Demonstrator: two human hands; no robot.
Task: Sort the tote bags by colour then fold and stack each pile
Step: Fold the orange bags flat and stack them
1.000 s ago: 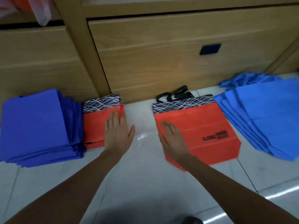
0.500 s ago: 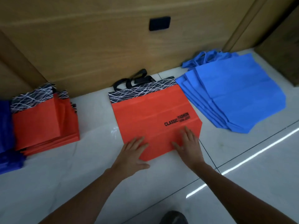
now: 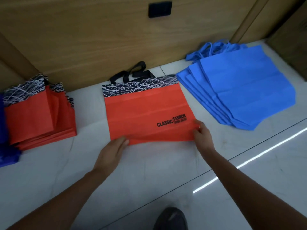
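A red tote bag (image 3: pixel 146 113) with a black-and-white patterned top band and black handles lies flat on the floor at centre. My left hand (image 3: pixel 114 148) pinches its near left corner. At the near right corner my right hand (image 3: pixel 201 135) grips the bag's edge. The bag's bottom edge looks folded under. A stack of folded red bags (image 3: pixel 38 117) sits at the left. A fanned pile of unfolded light blue bags (image 3: pixel 249 90) lies at the right. Part of a dark blue pile (image 3: pixel 5 146) shows at the far left edge.
A wooden cabinet front (image 3: pixel 116 39) with a black recessed handle (image 3: pixel 160 9) stands right behind the bags. The floor (image 3: pixel 149 180) is pale glossy tile with bright light reflections. A dark shoe (image 3: pixel 171 219) shows at the bottom edge.
Both hands left the folded red stack and the bag's left side, moved to the bag's near edge and took hold of its corners. The bottom flap now lies tucked. The view shifted right.
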